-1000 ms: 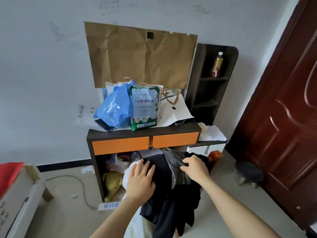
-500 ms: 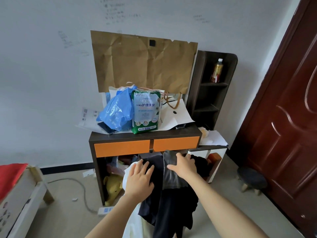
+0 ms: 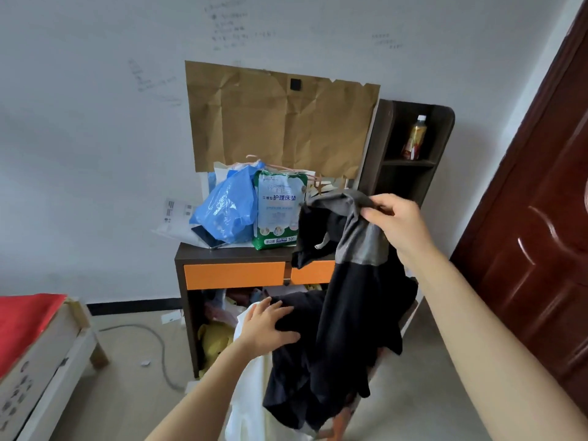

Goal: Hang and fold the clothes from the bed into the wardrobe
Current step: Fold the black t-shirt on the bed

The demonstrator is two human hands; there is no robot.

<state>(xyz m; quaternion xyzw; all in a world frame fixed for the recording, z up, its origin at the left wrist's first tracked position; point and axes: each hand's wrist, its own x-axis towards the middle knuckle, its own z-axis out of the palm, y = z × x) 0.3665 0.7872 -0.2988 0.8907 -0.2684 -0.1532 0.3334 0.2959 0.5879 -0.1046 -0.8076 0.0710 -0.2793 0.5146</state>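
Observation:
My right hand pinches the grey top edge of a black-and-grey garment and holds it up in front of the desk, so it hangs down to the pile. My left hand rests flat with spread fingers on a pile of dark clothes lying over a white garment. What the pile lies on is hidden.
A dark desk with orange drawers stands against the wall, with a blue plastic bag and a green-white package on top. A dark shelf holds a bottle. A brown door is at right, a bed corner with red cloth at left.
My right hand has lifted the black-and-grey garment up from the pile to above desk height. My left hand stays pressed on the pile.

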